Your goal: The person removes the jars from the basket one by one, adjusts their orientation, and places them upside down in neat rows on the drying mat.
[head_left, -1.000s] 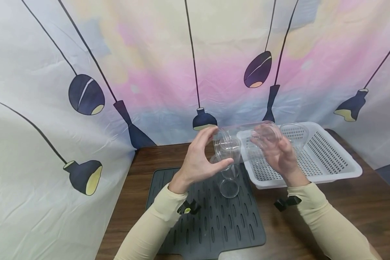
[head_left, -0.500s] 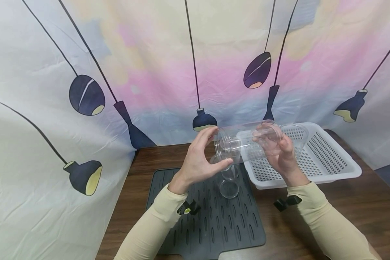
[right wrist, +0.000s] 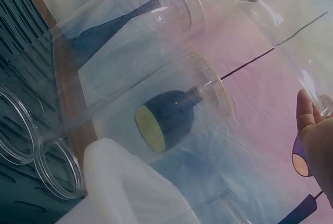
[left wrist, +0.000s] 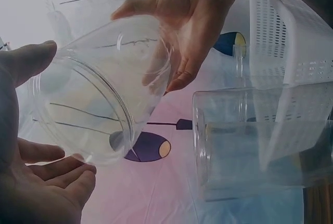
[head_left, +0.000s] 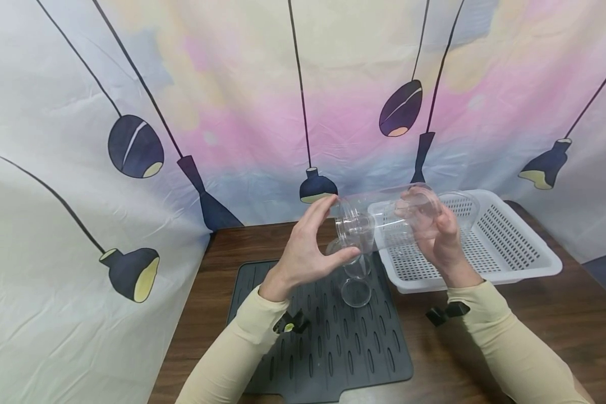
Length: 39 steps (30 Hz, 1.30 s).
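Observation:
In the head view a clear jar [head_left: 384, 216] lies sideways in the air above the table, its threaded mouth facing left. My left hand [head_left: 303, 247] grips the mouth end, with the thumb on the near side and the fingers on the far side. At the other end my right hand [head_left: 439, 235] holds the base, its fingers showing through the clear wall. Two similar clear jars [right wrist: 166, 16] stand on the dark ribbed drying mat [head_left: 303, 348], their threaded rims down. From above they are partly hidden by the held jar. The left wrist view shows the held jar [left wrist: 112, 86] between both hands.
A white perforated plastic basket [head_left: 527, 272] stands to the right on the brown wooden table [head_left: 434, 359], with a clear jar [head_left: 467, 196] at its far left part. Behind the table hangs a cloth [head_left: 232, 101] printed with lamps.
The jar's base end has risen slightly with my right hand. My left hand stays at the mouth, almost where it was. The basket and mat have not moved.

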Each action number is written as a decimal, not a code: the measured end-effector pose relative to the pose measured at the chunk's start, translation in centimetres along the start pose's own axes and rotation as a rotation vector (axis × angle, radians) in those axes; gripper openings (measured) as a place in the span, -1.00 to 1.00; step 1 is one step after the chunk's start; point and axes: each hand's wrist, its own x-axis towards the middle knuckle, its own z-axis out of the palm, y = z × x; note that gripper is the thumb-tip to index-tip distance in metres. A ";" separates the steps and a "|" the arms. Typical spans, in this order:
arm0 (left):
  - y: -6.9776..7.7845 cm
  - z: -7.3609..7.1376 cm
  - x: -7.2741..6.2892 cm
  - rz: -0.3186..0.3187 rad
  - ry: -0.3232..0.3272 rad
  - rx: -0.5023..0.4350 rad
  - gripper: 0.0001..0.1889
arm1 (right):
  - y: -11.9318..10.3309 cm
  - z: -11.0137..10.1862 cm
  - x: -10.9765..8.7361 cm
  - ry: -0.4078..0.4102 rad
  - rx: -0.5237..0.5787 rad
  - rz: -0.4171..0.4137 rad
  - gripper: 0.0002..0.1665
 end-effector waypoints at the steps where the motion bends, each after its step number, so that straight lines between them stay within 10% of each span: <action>1: 0.0 -0.1 0.0 0.000 0.000 0.001 -0.02 | -0.1 -0.1 0.1 -0.003 -0.002 -0.002 -0.31; 12: -1.3 -0.9 -0.6 0.048 0.036 -0.024 -0.11 | -1.1 0.3 0.4 -0.029 -0.032 -0.021 -0.28; 39: -5.2 -2.8 -4.3 -0.183 -0.085 0.115 -0.02 | -3.0 2.2 0.0 -0.161 -0.082 -0.032 -0.16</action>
